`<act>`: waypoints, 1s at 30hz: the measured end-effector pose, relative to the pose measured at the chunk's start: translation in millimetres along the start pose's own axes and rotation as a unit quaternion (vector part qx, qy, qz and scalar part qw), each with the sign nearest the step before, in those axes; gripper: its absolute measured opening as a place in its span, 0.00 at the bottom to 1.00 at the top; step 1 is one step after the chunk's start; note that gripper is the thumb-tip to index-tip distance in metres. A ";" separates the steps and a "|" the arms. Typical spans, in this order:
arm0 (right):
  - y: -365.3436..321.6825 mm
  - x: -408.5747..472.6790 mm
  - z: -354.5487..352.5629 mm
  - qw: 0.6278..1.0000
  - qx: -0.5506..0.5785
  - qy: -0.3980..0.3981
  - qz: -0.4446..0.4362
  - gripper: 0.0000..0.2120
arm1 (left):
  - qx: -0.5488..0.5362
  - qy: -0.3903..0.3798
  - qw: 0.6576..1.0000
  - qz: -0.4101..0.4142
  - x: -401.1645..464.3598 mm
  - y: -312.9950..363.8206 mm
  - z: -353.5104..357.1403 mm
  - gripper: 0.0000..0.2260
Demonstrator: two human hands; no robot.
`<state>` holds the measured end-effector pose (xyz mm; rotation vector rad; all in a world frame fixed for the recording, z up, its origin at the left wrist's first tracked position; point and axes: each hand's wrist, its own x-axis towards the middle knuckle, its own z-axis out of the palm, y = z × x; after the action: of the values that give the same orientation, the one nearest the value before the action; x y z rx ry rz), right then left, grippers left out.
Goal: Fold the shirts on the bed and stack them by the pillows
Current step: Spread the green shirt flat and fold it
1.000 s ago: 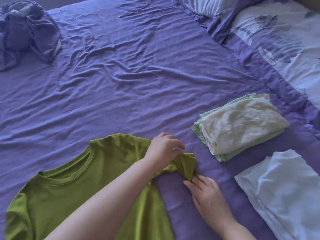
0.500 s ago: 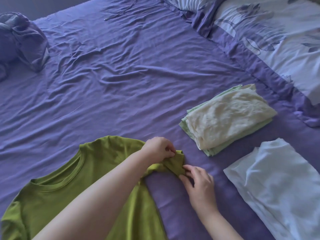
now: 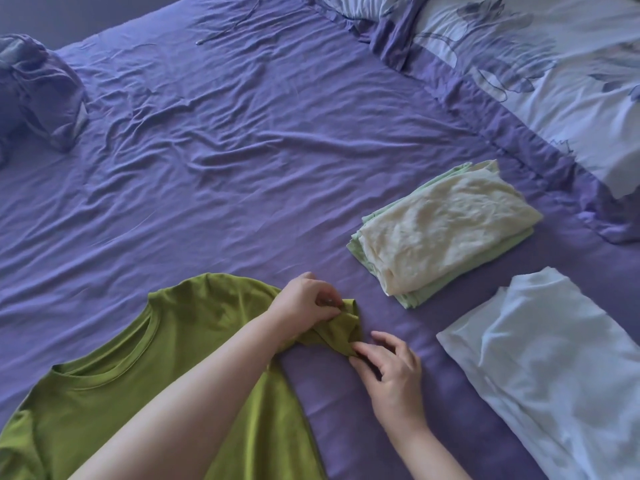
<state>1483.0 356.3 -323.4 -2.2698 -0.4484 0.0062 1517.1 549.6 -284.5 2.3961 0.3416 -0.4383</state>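
- Green shirt (image 3: 104, 393) lies flat on the purple sheet (image 3: 242, 168), neckline up, at the near left of the bed; it has kept that place since the earlier frames, and only its right sleeve has been worked.
- Since a second ago we have drawn both hands closer together on that sleeve, and the sleeve end looks more bunched than before.
- Our left hand (image 3: 304, 301) reaches across the shirt's body and pinches the sleeve's upper edge between thumb and fingertips.
- Our right hand (image 3: 391, 368) sits just right of the shirt, fingertips pressing the sleeve's lower fold; whether it grips the cloth or only pins it, we cannot tell.
- The two hands are near each other but not touching, with the sleeve between them.
- Right of the shirt and apart from it lies the folded stack (image 3: 446, 230), cream on top of pale green.
- Further right of the shirt lies a white garment (image 3: 554, 368), spread loosely.
- Beyond the stack, far right of the shirt, are the pillows (image 3: 554, 81).
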 end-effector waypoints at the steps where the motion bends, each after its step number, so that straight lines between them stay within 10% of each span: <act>1: 0.8 -0.4 0.0 1.000 0.000 -0.001 0.001 0.10 | 0.012 -0.007 1.000 0.011 -0.1 0.6 0.9 0.10; 7: -6.8 3.2 -4.9 1.000 0.013 -0.017 0.005 0.07 | 0.088 -0.040 0.995 0.009 -5.0 1.7 3.3 0.07; 14: -10.4 35.2 -31.5 0.984 0.124 -0.088 0.096 0.05 | -0.157 -0.005 0.986 -0.046 13.5 31.3 -53.3 0.04; 22: -15.6 46.1 -29.1 0.971 0.176 -0.062 0.147 0.04 | -0.190 -0.038 0.971 -0.138 47.3 47.2 -60.9 0.03; 30: -11.4 31.6 -2.1 0.921 0.307 -0.007 0.240 0.16 | 0.026 -0.082 0.996 -0.017 51.1 19.7 -46.5 0.21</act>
<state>1509.3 371.9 -309.4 -1.6985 0.1132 0.3633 1580.8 572.1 -260.1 2.3877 0.3010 -0.6615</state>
